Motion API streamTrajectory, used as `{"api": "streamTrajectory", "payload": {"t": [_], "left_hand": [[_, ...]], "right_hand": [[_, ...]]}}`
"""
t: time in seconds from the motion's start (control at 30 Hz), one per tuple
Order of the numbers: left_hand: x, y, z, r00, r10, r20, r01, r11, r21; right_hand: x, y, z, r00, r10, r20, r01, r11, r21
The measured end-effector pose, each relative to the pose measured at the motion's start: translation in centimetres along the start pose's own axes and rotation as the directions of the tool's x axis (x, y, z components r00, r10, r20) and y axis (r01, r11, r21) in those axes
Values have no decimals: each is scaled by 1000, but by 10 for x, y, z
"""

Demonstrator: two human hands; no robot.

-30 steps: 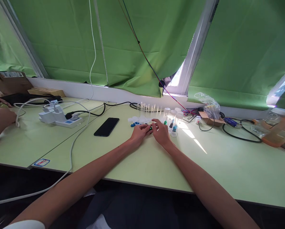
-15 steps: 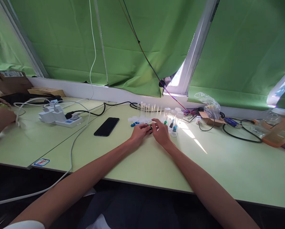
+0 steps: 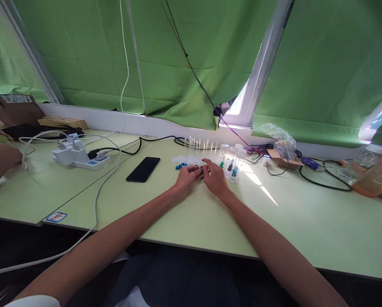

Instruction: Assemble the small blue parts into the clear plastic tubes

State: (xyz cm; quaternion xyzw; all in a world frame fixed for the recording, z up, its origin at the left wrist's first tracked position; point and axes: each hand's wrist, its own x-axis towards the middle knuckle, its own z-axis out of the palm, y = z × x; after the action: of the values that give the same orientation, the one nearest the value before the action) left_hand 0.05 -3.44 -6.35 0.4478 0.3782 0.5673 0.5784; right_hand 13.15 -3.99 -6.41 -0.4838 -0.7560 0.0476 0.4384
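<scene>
My left hand (image 3: 186,178) and my right hand (image 3: 215,178) meet over the middle of the table, fingertips close together. Both are closed around a small dark green piece (image 3: 201,169), mostly hidden by the fingers and too small to name exactly. Just beyond my left hand lie several small blue pieces (image 3: 180,166) and white caps (image 3: 178,159). Behind the hands a row of thin clear tubes (image 3: 200,146) stands upright. Beside my right hand are clear vials with white caps (image 3: 233,150), holding green, dark and blue pieces.
A black phone (image 3: 143,169) lies left of my hands. Farther left are a white power strip (image 3: 91,163) with plugs and a white cable (image 3: 96,200). Another person's hand (image 3: 2,157) is at the far left. An open cardboard box (image 3: 282,161) and an orange bottle (image 3: 374,177) stand right.
My hands stay nearly in place, with only slight finger movement around the small green piece. The other person's hand at the far left has shifted a little.
</scene>
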Motion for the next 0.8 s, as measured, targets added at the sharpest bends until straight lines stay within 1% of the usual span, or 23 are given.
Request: {"api": "streamTrajectory", "payload": {"t": [0.13,0.33,0.43,0.57,0.7,0.8], "left_hand": [[1,-2,-1,1000,6,-5,-6,1000,10],[2,-3,-2,1000,4,-9,-4,1000,7],[3,-3,-2,1000,-15,-19,15,1000,0],[3,0,-1,995,-56,-80,55,998,-20],[2,5,0,993,-53,-103,50,998,-37],[1,8,1,995,-37,-92,36,999,-11]], "right_hand": [[0,-1,-1,1000,-19,16,19,1000,-17],[1,-1,-1,999,-4,35,4,1000,-10],[2,-1,-2,1000,-10,20,10,1000,2],[4,4,-5,1000,-6,-27,6,1000,0],[9,16,-8,1000,21,-21,-22,997,-72],[12,25,-10,1000,17,26,-13,992,-126]]}}
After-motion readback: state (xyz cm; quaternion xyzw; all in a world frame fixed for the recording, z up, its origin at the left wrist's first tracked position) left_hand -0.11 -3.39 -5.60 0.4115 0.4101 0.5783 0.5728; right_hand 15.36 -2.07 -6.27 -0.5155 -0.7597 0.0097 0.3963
